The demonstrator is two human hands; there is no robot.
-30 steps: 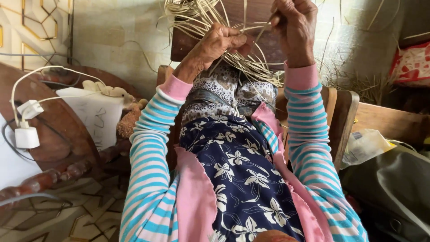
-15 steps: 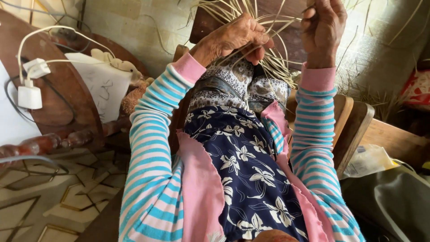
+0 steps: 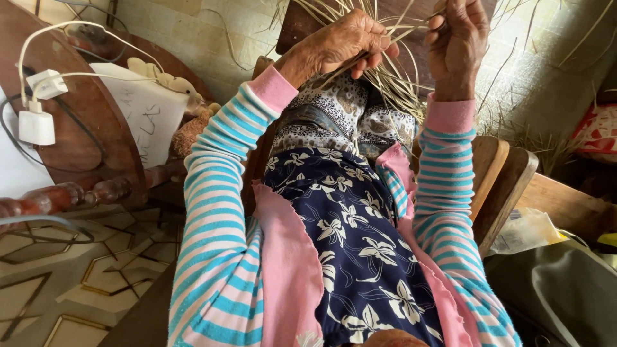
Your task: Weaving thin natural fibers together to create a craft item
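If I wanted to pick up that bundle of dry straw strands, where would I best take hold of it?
Probably at the gathered part of the straw strands, where the left hand and right hand pinch them. There they bunch tightly; elsewhere they splay loose. Come from the lap side, fingers wrapping across.

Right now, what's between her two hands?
In the head view, thin dry straw strands span the gap between the left hand and right hand.

Straw strips point(image 3: 392, 71) between left hand point(image 3: 344, 42) and right hand point(image 3: 457, 40); charger point(image 3: 35, 125) far left; plastic bag point(image 3: 524, 230) right.
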